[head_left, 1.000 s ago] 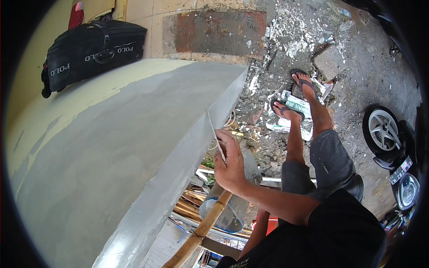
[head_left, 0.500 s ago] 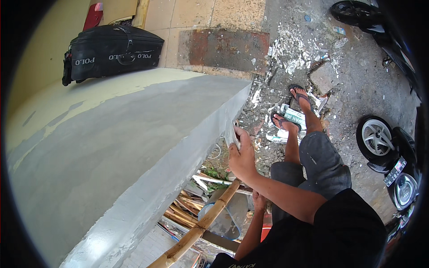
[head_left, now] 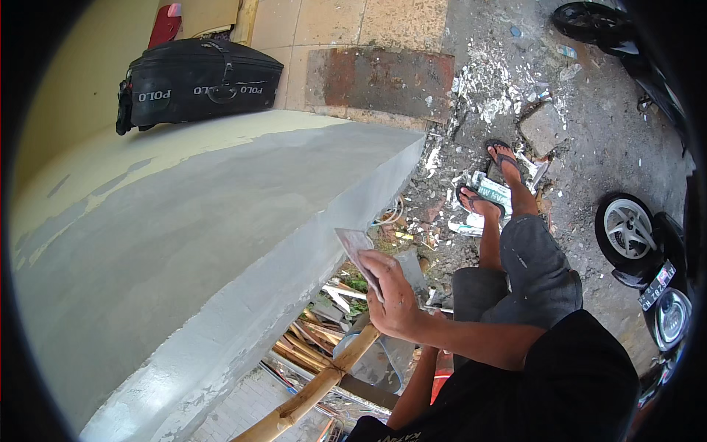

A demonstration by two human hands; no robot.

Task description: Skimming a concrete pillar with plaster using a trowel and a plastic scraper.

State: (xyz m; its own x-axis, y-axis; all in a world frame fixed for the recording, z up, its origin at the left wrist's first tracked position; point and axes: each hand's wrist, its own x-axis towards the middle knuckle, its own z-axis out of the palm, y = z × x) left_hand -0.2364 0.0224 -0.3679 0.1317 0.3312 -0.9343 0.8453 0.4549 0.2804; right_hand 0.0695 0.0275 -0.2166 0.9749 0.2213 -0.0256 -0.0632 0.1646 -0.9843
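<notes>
My right hand (head_left: 394, 298) is closed around a thin flat putty scraper (head_left: 354, 241) smeared with whitish-grey paste. The scraper's free end points up and left, over the grey edge face (head_left: 265, 269) of a plastered ledge. Whether blade and face touch, I cannot tell. My right forearm reaches leftward across my body. Below it, my left arm (head_left: 417, 387) comes up from the lower edge. The left hand is mostly hidden behind the right forearm, close to a red thing (head_left: 442, 366), and its fingers do not show.
A black suitcase (head_left: 199, 85) lies on the ledge's yellow far side. A bamboo pole (head_left: 309, 394) crosses below, beside wood scraps. My sandalled feet (head_left: 482, 202) stand among white flakes and rubble. Parked motorcycles (head_left: 655, 258) line the right side.
My right hand has moved down and left, away from the ledge's far corner, and the scraper now shows more of its flat face. The view has shifted slightly.
</notes>
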